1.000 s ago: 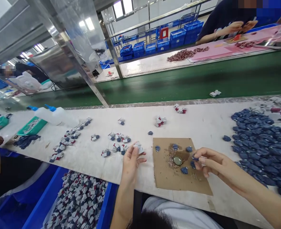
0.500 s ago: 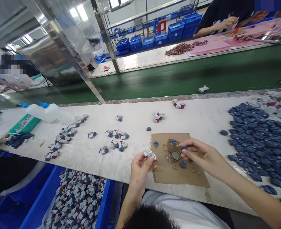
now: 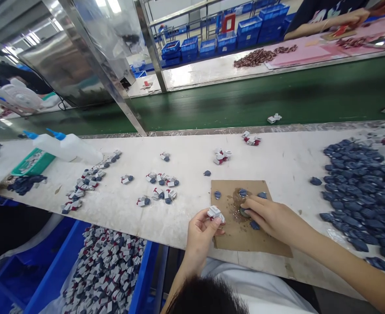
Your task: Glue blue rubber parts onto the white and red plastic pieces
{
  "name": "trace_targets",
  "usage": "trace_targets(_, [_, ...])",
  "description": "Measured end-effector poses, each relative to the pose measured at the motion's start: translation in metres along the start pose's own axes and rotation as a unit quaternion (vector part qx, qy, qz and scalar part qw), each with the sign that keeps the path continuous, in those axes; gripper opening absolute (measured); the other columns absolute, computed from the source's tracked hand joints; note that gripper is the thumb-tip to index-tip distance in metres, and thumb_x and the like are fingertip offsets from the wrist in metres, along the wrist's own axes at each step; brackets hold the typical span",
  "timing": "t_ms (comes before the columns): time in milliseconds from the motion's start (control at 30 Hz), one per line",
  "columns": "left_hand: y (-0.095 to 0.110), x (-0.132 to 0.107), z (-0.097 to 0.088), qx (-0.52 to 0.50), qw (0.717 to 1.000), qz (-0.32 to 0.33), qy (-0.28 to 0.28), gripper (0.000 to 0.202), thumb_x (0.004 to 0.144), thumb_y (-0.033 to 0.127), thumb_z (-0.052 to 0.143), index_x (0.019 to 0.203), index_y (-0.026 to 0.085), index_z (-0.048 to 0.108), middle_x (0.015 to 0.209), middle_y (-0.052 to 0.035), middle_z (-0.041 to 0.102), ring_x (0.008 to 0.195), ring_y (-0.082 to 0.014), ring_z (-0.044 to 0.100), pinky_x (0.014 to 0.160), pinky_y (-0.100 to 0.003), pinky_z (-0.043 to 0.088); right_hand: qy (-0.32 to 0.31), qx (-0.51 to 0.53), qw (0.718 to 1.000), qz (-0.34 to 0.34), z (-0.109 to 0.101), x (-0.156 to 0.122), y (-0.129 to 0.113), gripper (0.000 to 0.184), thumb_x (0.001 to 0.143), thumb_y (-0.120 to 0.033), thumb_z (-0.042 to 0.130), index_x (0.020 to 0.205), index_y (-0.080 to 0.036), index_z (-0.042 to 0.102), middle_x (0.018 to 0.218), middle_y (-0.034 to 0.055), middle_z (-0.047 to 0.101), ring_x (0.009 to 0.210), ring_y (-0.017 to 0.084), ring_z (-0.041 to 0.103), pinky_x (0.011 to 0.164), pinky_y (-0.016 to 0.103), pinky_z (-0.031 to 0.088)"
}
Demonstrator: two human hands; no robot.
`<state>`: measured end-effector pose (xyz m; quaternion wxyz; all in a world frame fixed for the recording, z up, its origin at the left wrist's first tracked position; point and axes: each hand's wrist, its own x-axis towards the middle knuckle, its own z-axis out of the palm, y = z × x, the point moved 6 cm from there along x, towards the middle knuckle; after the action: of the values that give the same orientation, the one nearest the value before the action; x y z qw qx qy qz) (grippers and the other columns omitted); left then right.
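The left hand [image 3: 201, 231] is raised from the lower edge of the view, fingers curled and thumb pressed inward, at the left border of the cardboard sheet [image 3: 233, 242]. Its grip is closed on a white piece [image 3: 214, 212], which sits at the fingertips, above the surface [image 3: 190, 196].

The right hand [image 3: 273, 218] extends from the lower right, forearm slanting across the surface, back of the hand upward. Its fingers point left and down over the round dish [image 3: 244, 212] on the cardboard sheet. The fingertips are at the dish and partly cover it; whether this grip holds a piece cannot be told. Four dark blue pieces [image 3: 254, 225] lie around the dish on the sheet.

Containers: a blue crate [image 3: 148, 268], lower left and below the surface edge, is filled with a heap of white, dark blue and red parts [image 3: 107, 266]. A green tray [image 3: 46, 163], at the left end of the surface, contains small pale pieces. Two white bottles [image 3: 81, 149] with blue tips lie beside the tray. Blue bins [image 3: 249, 35] stand in a row in the background, beyond the green belt [image 3: 205, 109].
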<state>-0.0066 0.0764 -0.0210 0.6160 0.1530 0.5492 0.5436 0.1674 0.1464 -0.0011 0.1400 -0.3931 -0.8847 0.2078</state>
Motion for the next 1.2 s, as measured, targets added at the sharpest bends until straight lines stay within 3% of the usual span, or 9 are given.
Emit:
trace_targets(133, [0.001, 0.0, -0.001, 0.004, 1.0, 0.004, 0.004, 0.044, 0.054, 0.038, 0.09, 0.087, 0.014, 0.075, 0.077, -0.0035, 0.072, 0.07, -0.0137, 0.066, 0.058, -0.02, 0.055, -0.002, -0.006, 1.0, -0.013, -0.002, 0.0, -0.002, 0.031, 0.092, -0.02, 0.034, 0.085, -0.021, 0.064, 0.084, 0.0093, 0.064, 0.065, 0.021, 0.059, 0.051, 0.03, 0.042])
trace_targets(300, [0.005, -0.001, -0.002, 0.003, 1.0, 0.006, 0.004, 0.04, 0.056, 0.04, 0.089, 0.083, 0.014, 0.074, 0.077, -0.0029, 0.072, 0.069, -0.0117, 0.065, 0.059, -0.019, 0.055, 0.024, 0.121, 0.992, 0.024, -0.013, -0.001, -0.002, 0.037, 0.097, -0.031, 0.037, 0.12, -0.022, 0.064, 0.086, 0.007, 0.063, 0.065, 0.018, 0.06, 0.056, 0.029, 0.048])
trace_targets(500, [0.003, 0.001, 0.0, 0.002, 1.0, 0.005, -0.002, 0.041, 0.057, 0.039, 0.089, 0.085, 0.014, 0.074, 0.077, -0.0026, 0.071, 0.07, -0.012, 0.065, 0.058, -0.019, 0.054, 0.01, 0.327, 0.931, 0.165, -0.016, -0.008, 0.01, 0.03, 0.089, -0.049, 0.053, 0.096, -0.023, 0.066, 0.073, 0.0034, 0.065, 0.058, 0.017, 0.059, 0.048, 0.026, 0.045])
trace_targets(600, [0.001, 0.002, 0.002, 0.005, 1.0, 0.003, -0.005, 0.041, 0.057, 0.039, 0.089, 0.086, 0.014, 0.074, 0.076, -0.0023, 0.071, 0.069, -0.0123, 0.065, 0.058, -0.019, 0.054, 0.003, 0.267, 0.952, 0.152, -0.017, -0.009, 0.013, 0.027, 0.089, -0.048, 0.054, 0.092, -0.022, 0.061, 0.062, 0.001, 0.062, 0.052, 0.017, 0.058, 0.047, 0.026, 0.045])
trace_targets(700, [0.0, 0.002, 0.003, 0.005, 1.0, 0.003, -0.009, 0.04, 0.058, 0.038, 0.088, 0.086, 0.014, 0.074, 0.077, -0.0024, 0.072, 0.07, -0.0124, 0.066, 0.059, -0.019, 0.054, 0.033, 0.154, 0.983, 0.091, -0.016, -0.008, 0.013, 0.023, 0.092, -0.043, 0.048, 0.086, -0.022, 0.057, 0.071, 0.0034, 0.066, 0.055, 0.017, 0.06, 0.051, 0.028, 0.046])
trace_targets(833, [0.001, 0.001, 0.002, -0.004, 1.0, 0.005, -0.003, 0.04, 0.057, 0.037, 0.089, 0.087, 0.014, 0.075, 0.076, -0.0021, 0.072, 0.069, -0.0115, 0.065, 0.058, -0.019, 0.054, 0.033, 0.107, 0.992, 0.054, -0.002, -0.007, 0.012, 0.024, 0.094, -0.037, 0.041, 0.076, -0.023, 0.049, 0.077, 0.0049, 0.064, 0.065, 0.021, 0.06, 0.056, 0.031, 0.044])
trace_targets(933, [0.002, 0.001, 0.001, -0.014, 1.0, -0.002, -0.004, 0.04, 0.056, 0.035, 0.09, 0.088, 0.015, 0.075, 0.076, -0.0021, 0.073, 0.07, -0.0116, 0.066, 0.057, -0.018, 0.055, 0.022, 0.083, 0.996, 0.038, 0.003, -0.004, 0.008, 0.027, 0.094, -0.033, 0.038, 0.071, -0.023, 0.047, 0.071, 0.0042, 0.057, 0.06, 0.02, 0.054, 0.053, 0.03, 0.038])
trace_targets(1100, [0.003, -0.001, 0.003, -0.028, 0.999, -0.028, -0.022, 0.044, 0.055, 0.031, 0.091, 0.094, 0.016, 0.077, 0.087, -0.0052, 0.077, 0.075, -0.0125, 0.07, 0.057, -0.015, 0.053, 0.011, 0.097, 0.995, 0.026, -0.007, 0.003, -0.004, 0.021, 0.094, -0.031, 0.042, 0.077, -0.023, 0.051, 0.067, 0.001, 0.056, 0.055, 0.017, 0.053, 0.051, 0.028, 0.04])
trace_targets(1200, [0.005, -0.003, 0.005, -0.035, 0.999, -0.025, -0.029, 0.043, 0.054, 0.028, 0.092, 0.093, 0.018, 0.078, 0.086, -0.0052, 0.078, 0.076, -0.0126, 0.071, 0.058, -0.015, 0.053, 0.037, 0.203, 0.976, 0.073, -0.02, 0.002, -0.012, 0.018, 0.094, -0.039, 0.05, 0.09, -0.022, 0.056, 0.067, -0.0003, 0.059, 0.055, 0.015, 0.056, 0.049, 0.025, 0.044])
